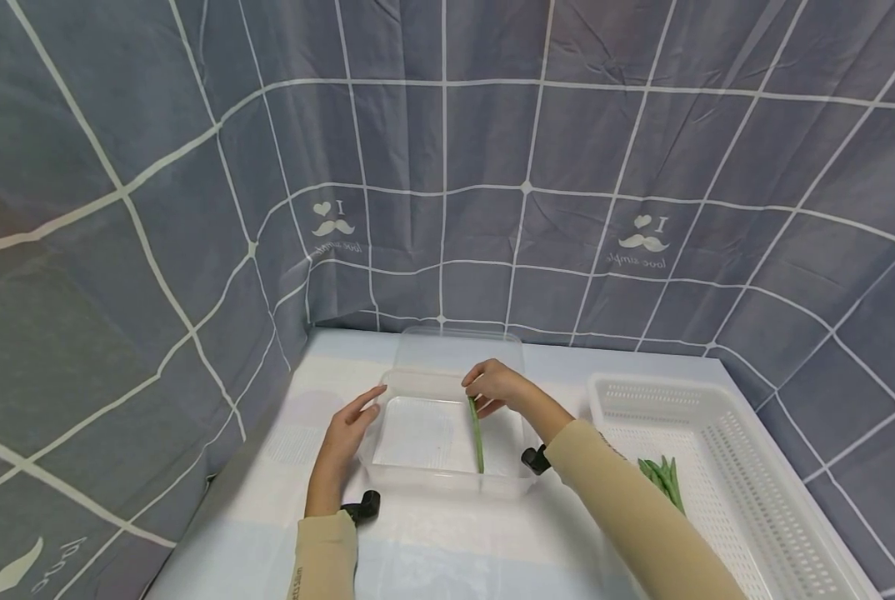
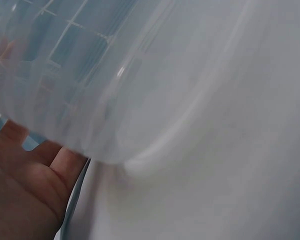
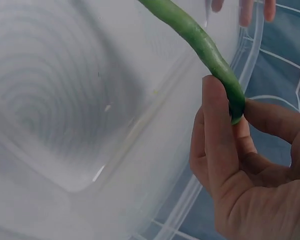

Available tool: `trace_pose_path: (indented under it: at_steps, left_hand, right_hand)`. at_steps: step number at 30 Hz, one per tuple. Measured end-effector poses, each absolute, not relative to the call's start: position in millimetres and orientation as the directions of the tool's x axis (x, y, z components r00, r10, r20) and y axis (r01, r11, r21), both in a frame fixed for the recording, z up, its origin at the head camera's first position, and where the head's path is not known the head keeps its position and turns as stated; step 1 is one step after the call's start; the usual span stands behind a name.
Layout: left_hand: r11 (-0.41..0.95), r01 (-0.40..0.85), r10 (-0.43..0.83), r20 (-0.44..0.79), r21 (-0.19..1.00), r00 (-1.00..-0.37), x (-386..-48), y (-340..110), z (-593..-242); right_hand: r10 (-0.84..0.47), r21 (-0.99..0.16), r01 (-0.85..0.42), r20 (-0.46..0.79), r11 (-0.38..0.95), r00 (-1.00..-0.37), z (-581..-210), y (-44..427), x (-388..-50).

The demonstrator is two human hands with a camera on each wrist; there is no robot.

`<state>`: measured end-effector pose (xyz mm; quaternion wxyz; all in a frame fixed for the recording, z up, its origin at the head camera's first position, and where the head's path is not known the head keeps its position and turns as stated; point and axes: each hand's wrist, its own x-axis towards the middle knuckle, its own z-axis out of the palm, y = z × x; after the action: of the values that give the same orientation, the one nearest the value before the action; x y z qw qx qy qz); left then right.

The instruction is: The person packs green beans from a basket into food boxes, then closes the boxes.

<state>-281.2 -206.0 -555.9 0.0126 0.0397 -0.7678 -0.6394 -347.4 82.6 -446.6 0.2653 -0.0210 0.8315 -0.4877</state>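
Note:
My right hand (image 1: 496, 386) pinches one end of a long green bean (image 1: 477, 437) between thumb and fingers. The bean hangs down inside a clear plastic container (image 1: 447, 482), its lower end toward the near wall. Close up in the right wrist view, the right hand (image 3: 255, 175) holds the tip of the bean (image 3: 197, 42) above the container floor. At the container's left side is my left hand (image 1: 346, 429), its fingers extended along the wall. Part of that hand (image 2: 30, 185) shows in the left wrist view beside the see-through wall (image 2: 105, 125).
A white perforated basket (image 1: 785, 487) stands on the right, with several green beans (image 1: 663, 479) inside, partly behind the right sleeve. A clear lid-like sheet (image 1: 458, 346) lies behind the container. A grey gridded curtain (image 1: 485, 150) hangs around the table (image 1: 410, 550).

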Motion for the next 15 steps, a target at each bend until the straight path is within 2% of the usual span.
trace_pose_path:
  at_steps: [15]
  left_hand:
    - [0.173,-0.022,-0.077,-0.008,0.985,-0.997,-280.2,-204.9,-555.6]
  right_hand:
    - [-0.306,-0.794,0.207,-0.440,0.571,-0.844,-468.4,64.0,-346.7]
